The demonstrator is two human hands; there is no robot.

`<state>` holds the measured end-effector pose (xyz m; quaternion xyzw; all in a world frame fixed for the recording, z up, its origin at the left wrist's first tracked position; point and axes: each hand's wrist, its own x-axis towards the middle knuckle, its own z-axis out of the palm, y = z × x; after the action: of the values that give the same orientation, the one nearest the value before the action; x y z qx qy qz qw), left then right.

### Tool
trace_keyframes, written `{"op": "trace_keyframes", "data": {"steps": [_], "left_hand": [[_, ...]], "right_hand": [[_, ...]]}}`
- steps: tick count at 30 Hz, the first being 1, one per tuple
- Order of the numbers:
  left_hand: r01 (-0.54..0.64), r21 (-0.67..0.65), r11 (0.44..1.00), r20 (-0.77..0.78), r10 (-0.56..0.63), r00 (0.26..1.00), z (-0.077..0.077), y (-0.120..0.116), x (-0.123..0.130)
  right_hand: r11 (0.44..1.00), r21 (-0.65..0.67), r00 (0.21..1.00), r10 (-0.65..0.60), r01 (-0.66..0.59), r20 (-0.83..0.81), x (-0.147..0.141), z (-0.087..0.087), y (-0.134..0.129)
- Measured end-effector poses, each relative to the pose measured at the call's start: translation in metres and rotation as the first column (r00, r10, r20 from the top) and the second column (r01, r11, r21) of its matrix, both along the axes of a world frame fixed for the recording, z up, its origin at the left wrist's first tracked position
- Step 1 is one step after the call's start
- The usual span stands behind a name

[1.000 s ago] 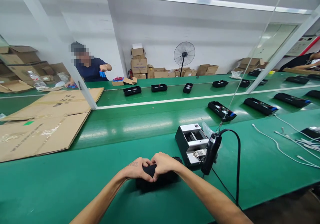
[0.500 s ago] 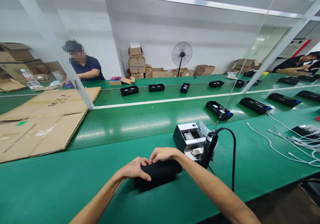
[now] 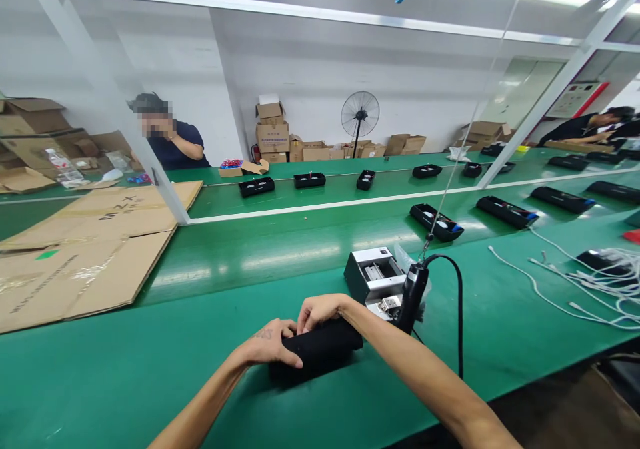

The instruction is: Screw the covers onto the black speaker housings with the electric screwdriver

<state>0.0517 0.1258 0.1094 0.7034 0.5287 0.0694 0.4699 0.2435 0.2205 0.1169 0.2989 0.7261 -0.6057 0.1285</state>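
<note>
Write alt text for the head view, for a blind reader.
A bare left hand grips a long black casing on a green tabletop, right hand at its far edge. Beside it: a boxy silver-topped device, a hanging black cylindrical tool. Other black casings lie beyond.

Green workbench (image 3: 165,362) bears a black case (image 3: 317,350), silver-topped device (image 3: 367,257) and white cables (image 3: 555,297).

Black elongated case (image 3: 320,349), matte, rounded upper side facing camera; lower center of frame, long side running roughly left-right, right end angled slightly up in frame; on green surface (image 3: 200,369); both hands (image 3: 295,335) on its left half and far edge; inside hidden.
</note>
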Motion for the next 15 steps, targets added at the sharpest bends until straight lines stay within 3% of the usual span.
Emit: {"op": "trace_keyframes", "data": {"steps": [5,7,9,11,13,15], "left_hand": [[0.013,-0.009,1.0,0.055,-0.012,0.998,-0.002,0.002,0.0],[0.025,-0.018,1.0,0.08,-0.023,0.997,-0.002,0.004,0.0],[0.037,-0.028,0.999,0.106,-0.034,0.994,0.0,0.005,0.0],[0.046,-0.034,0.998,0.128,-0.041,0.991,0.001,0.007,0.0],[0.055,-0.04,0.998,0.145,-0.049,0.988,0.002,0.007,0.0],[0.059,-0.043,0.997,0.156,-0.052,0.986,0.001,0.007,0.0]], "right_hand": [[0.998,0.052,0.999,0.034,-0.034,0.008,0.008,0.017,-0.01],[0.987,0.144,0.998,0.066,-0.068,0.016,0.011,0.023,-0.022],[0.937,0.339,0.995,0.073,-0.09,0.063,0.011,0.026,-0.037],[0.843,0.53,0.992,0.022,-0.087,0.127,0.009,0.025,-0.052],[0.782,0.62,0.985,-0.056,-0.057,0.161,0.006,0.022,-0.065],[0.763,0.645,0.979,-0.104,-0.032,0.172,0.005,0.019,-0.071]]}}
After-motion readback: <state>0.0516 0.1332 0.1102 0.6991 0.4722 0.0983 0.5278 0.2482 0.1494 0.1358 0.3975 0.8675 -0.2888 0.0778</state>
